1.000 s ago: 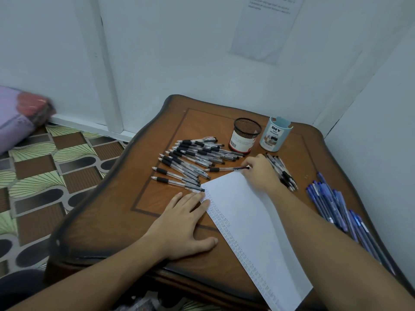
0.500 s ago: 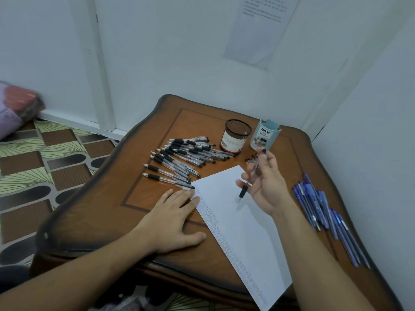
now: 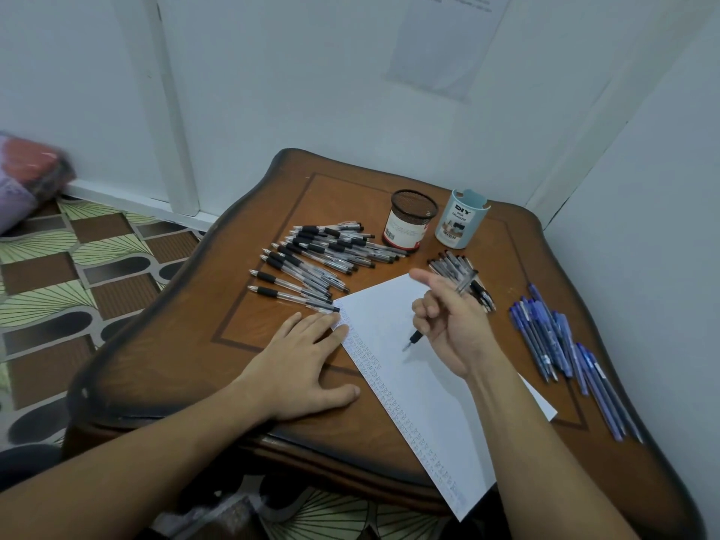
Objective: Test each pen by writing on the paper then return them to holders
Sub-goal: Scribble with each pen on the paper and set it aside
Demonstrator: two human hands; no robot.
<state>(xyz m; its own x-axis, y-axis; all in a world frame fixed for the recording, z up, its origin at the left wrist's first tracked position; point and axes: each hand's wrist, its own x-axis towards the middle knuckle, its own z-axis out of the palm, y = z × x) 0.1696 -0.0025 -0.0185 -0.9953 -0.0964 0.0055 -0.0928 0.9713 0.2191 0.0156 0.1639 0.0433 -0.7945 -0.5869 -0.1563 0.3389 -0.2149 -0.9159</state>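
My right hand grips a clear black-grip pen just above the white paper, tip pointing down at the sheet. My left hand lies flat on the wooden table, its fingertips on the paper's left edge. A row of small written marks runs along that edge. Several black pens lie in a pile left of the black mesh holder. A pale blue holder stands to the right of the mesh holder. A smaller bunch of black pens lies behind my right hand.
Several blue pens lie along the table's right side. White walls close in behind and to the right. A patterned floor and a bundle lie to the left of the table.
My right hand picked one black pen from the pile, lifted it and brought it back over the paper, turning its tip downward. My left hand stayed flat at the paper's edge.
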